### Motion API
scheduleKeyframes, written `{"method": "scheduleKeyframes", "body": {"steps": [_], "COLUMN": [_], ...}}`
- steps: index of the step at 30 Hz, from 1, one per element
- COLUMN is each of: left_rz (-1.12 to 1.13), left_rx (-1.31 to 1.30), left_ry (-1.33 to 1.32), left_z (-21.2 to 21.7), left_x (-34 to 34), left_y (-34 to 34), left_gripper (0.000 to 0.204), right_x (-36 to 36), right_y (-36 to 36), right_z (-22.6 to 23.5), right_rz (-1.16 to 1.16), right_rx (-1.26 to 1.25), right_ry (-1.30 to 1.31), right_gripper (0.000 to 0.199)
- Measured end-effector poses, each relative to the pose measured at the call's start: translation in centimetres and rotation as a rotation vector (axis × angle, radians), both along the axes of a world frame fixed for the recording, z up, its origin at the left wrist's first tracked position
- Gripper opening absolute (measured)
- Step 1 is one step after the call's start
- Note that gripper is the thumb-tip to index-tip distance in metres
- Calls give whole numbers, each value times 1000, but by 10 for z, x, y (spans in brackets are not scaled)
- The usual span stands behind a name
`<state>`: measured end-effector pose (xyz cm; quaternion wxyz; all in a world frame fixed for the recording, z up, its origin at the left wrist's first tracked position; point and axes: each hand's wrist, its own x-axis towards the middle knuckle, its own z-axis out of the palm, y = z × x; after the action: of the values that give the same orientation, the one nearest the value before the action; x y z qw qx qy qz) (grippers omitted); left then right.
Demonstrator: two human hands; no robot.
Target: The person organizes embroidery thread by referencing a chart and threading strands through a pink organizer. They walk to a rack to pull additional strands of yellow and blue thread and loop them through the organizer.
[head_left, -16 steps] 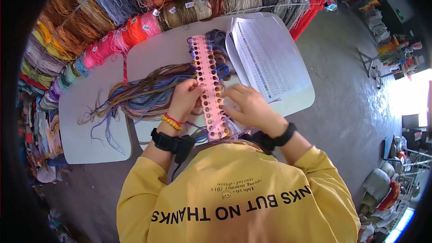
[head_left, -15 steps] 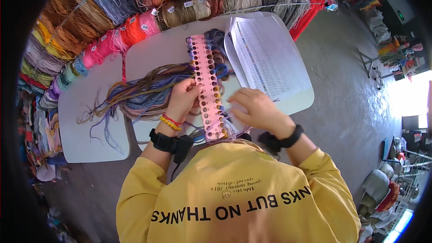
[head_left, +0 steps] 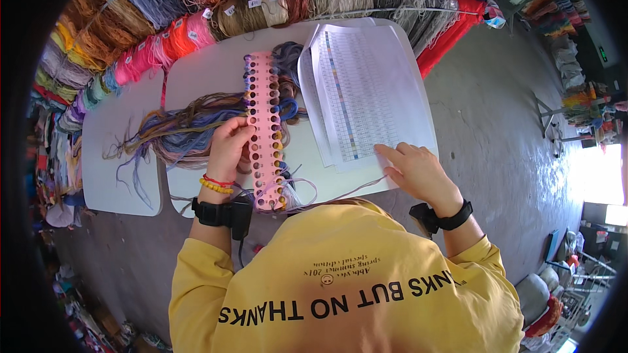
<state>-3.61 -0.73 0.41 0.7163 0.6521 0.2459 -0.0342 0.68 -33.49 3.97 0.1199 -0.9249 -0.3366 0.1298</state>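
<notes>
Nearest to us, our left hand point(head_left: 229, 147) rests on the pink punched organiser card point(head_left: 263, 132), its grip together, fingers pinching the card's left edge about halfway down. The card lies lengthwise on the white bench point(head_left: 196, 78), its near end almost at the bench's near edge, with short thread tails point(head_left: 297, 189) hanging loose there. Our right hand point(head_left: 418, 173) lies with its grip apart, fingers spread flat on the lower right corner of the printed colour chart point(head_left: 363, 91), clamped on nothing.

We judge the main risk to sit at that near edge: the card's end is close to the drop, and a pull on the tails could drag it off toward our lap. A thin strand point(head_left: 353, 189) runs from the card's foot toward our right hand; a sleeve or wrist catching it could yank threads out of their holes. The chart sheets overhang the bench's right corner, so lifting our right hand could let them slide to the floor.

To the left, the loose bundle of mixed threads point(head_left: 176, 134) sprawls across the seam onto a second white bench point(head_left: 118, 157); reaching there invites tangles. Open room is the bare strip between card and chart, and the bench above the bundle. Farthest off, hanging skeins point(head_left: 196, 26) crowd the far rim, leaving little room beyond.
</notes>
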Motion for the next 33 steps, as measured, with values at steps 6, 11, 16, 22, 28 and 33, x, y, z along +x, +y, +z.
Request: {"method": "scheduleKeyframes", "body": {"steps": [6,11,16,22,28,33], "left_rz": [193,247,296,322,383,313], "left_rx": [-109,-93,-124,-47,-22,-27], "left_ry": [-123,-137,-136,-118,-139,-153], "left_z": [-9,-11,-13,-10,-8,-13], "left_x": [-1,1,3,4,4,4], "left_y": [-13,-17,-20,-25,-32,-28], "left_gripper": [12,12,9,10,8,8], "right_x": [9,16,23,29,31,33], "right_y": [-8,-11,-12,-13,-11,-12], "right_z": [-3,-6,-5,-7,-4,-5], "right_rz": [129,201,245,256,253,264], "right_rx": [27,58,71,86,82,69], "right_ry": [29,15,48,95,138,139], "right_gripper": [41,40,39,38,37,35]}}
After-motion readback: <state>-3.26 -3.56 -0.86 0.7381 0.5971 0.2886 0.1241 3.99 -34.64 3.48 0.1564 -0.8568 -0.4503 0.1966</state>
